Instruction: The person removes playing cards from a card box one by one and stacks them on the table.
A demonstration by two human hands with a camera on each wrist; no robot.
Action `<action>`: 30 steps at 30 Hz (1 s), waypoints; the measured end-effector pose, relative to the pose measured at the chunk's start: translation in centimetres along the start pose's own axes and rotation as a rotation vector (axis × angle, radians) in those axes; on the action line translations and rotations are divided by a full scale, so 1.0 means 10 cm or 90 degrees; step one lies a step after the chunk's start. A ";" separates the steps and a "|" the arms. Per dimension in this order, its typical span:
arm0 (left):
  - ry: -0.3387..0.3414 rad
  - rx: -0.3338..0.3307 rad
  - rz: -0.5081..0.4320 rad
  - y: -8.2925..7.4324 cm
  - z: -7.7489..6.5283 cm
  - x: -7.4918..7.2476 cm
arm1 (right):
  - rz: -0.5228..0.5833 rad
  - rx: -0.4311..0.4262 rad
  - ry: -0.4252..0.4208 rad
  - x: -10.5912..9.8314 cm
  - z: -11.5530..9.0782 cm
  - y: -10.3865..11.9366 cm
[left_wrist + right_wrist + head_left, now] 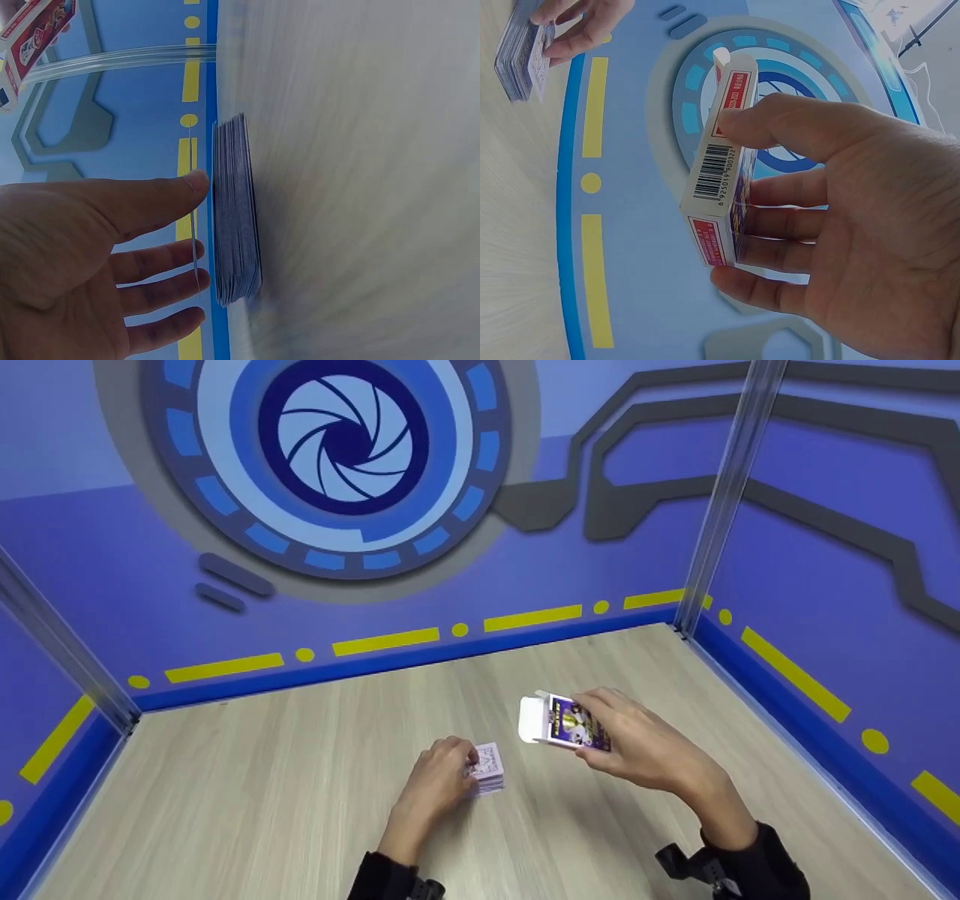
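My left hand (439, 772) is over a squared stack of playing cards (491, 784) on the table. Between its thumb and fingers it pinches one playing card (193, 229), seen edge-on in the left wrist view and slightly apart from the stack (236, 217). To the right, my right hand (649, 746) holds a small card box (574, 724) above the table, thumb on one narrow side and fingers on the other. The box's white end flap (533, 720) hangs open toward the left. A barcode (714, 171) marks its side. Its inside cannot be seen.
The light wood table (262, 780) is enclosed by blue printed panels (405, 615) at the back and both sides. Metal posts (731, 487) stand at its back corners. Black bands (757, 870) sit on both wrists.
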State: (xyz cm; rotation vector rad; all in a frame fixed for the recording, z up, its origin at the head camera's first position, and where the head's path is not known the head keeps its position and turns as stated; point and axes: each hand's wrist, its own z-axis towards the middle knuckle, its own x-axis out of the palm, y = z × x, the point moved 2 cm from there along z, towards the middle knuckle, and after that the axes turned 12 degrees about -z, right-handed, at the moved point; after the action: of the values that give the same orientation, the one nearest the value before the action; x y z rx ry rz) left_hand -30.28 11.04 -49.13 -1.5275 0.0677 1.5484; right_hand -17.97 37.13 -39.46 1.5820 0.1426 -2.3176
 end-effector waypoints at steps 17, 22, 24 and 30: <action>0.030 -0.025 -0.027 0.06 0.00 0.04 | 0.010 0.006 0.007 0.01 0.00 0.01; 0.030 -0.035 -0.032 0.06 0.00 0.04 | 0.011 0.005 0.007 0.02 0.01 0.01; 0.032 -0.037 -0.037 0.06 0.00 0.04 | 0.011 0.005 0.007 0.02 0.01 0.01; 0.027 -0.056 -0.066 0.06 -0.01 -0.01 | 0.008 0.002 0.005 0.02 0.01 0.02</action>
State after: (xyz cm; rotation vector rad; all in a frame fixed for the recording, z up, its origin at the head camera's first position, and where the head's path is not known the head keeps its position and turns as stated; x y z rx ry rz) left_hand -30.63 10.57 -49.43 -1.6076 -0.0543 1.4540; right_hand -18.04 36.94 -39.57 1.5901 0.1304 -2.3029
